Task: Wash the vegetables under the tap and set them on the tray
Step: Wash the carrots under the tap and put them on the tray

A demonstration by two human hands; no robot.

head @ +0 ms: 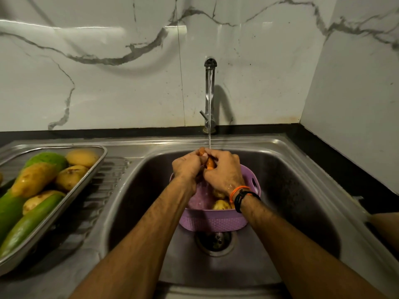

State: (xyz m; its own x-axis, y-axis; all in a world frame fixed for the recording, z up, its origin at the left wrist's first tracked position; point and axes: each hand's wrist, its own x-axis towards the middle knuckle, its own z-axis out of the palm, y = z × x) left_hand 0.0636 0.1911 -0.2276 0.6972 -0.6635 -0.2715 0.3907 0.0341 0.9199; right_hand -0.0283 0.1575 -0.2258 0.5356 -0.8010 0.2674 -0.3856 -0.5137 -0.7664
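Observation:
Water runs from the tap (210, 63) in a thin stream onto an orange carrot (209, 163). My left hand (187, 167) and my right hand (224, 171) both grip the carrot over the sink (291, 190), fingers curled round it, so most of it is hidden. Below the hands a purple plastic basket (213, 221) stands in the sink with potatoes (220, 205) in it. On the drainboard at the left, a steel tray (95, 169) holds several potatoes (34, 179) and green gourds (26, 225).
The sink drain (214, 241) lies just in front of the basket. A marble-patterned wall (129, 72) rises behind the tap, and a dark counter (345, 169) runs along the right. The tap lever (203, 114) sticks out at the left of the tap's base.

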